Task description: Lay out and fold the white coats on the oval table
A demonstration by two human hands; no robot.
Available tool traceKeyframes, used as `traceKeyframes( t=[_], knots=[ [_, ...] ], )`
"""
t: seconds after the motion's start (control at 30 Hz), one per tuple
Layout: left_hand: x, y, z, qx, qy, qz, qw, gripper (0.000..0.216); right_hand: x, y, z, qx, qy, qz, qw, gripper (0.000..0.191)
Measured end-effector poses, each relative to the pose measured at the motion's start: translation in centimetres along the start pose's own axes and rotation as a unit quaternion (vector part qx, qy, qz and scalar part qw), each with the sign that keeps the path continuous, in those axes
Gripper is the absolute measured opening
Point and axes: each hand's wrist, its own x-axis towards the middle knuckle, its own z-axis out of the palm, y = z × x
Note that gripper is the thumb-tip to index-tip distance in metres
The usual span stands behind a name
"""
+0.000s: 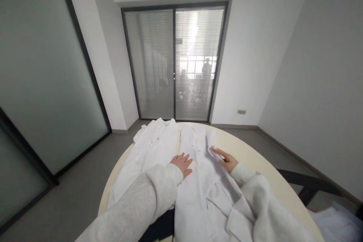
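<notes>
From the head view, I see the person's left hand (183, 164) pressed flat, fingers spread and gripping nothing, on a white garment (194, 211) that lies beneath and between both hands on a round table (252, 153). The right hand (225, 159) is nearly closed, thumb and fingers seeming to pinch a loose flap (210, 140) of that same garment, raised along its right-hand side; the flap is blurred, so I can't tell whether it is a sleeve or a front edge. A second white garment (157, 143) lies just left of the left hand, spread long, partly under that forearm, with neither hand gripping it. As I judge it, the laying out is well along: both pieces are stretched lengthwise, side by side. What seems left is the piece between the hands, since the flap isn't yet down and folds (224, 200) lie rumpled nearer the body, below the right hand
</notes>
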Motion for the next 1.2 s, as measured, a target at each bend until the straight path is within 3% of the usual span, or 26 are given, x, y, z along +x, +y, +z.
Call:
traceKeyframes(
  t=[0.17,0.4,0.6,0.8,1.0,1.2],
  knots=[
    [0.0,0.0,0.0,0.003,0.004,0.005,1.000,0.054,-0.7,-2.3,3.9,-0.055,-0.078,-0.089,0.991,0.069],
    [0.1,-0.1,0.2,0.002,0.008,0.006,1.000,0.055,-0.4,-2.6,3.4,-0.062,-0.029,-0.079,0.995,0.066],
    [-0.1,0.1,-0.1,0.005,0.012,0.005,1.000,0.054,-1.2,-2.2,4.0,-0.082,-0.133,-0.110,0.982,0.060],
    [-0.4,0.3,-0.5,0.019,0.035,0.019,0.999,0.057,-2.1,-3.1,4.2,-0.118,-0.065,-0.047,0.990,0.057],
    [-0.5,0.7,-1.1,0.035,0.075,0.060,0.995,0.067,-1.7,-2.1,4.2,-0.144,0.056,-0.150,0.977,0.049],
    [-0.9,1.0,-1.4,0.025,0.074,0.055,0.995,0.084,-1.6,0.1,5.9,-0.267,-0.030,-0.133,0.954,0.058]
  ],
)
